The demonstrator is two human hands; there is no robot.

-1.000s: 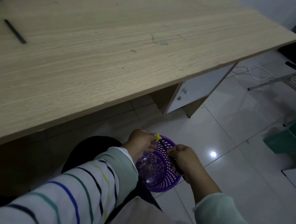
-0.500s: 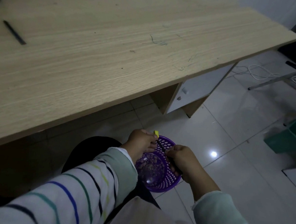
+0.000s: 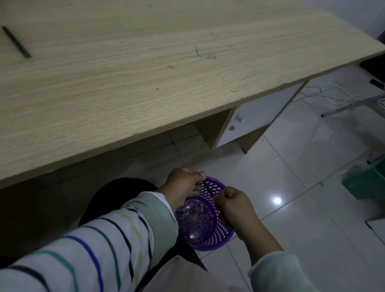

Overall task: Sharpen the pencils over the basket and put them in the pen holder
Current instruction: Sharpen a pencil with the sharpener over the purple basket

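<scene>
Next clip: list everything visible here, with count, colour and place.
desk: one, light wood, upper left
loose pencil: one, dark, desktop far left
drawer unit: one, white, under desk's right end
cable: one, white, floor beyond desk
chair frame: one, metal, far right
bin: one, green, floor at right
basket: one, purple, beneath the hands
shavings: many, brownish, basket bottom
sharpener: one, yellow, at left hand's fingertips
held pencil: one, dark, between hands, over basket
left hand: one, striped sleeve, grips sharpener
right hand: one, pale green cuff, grips held pencil
</scene>
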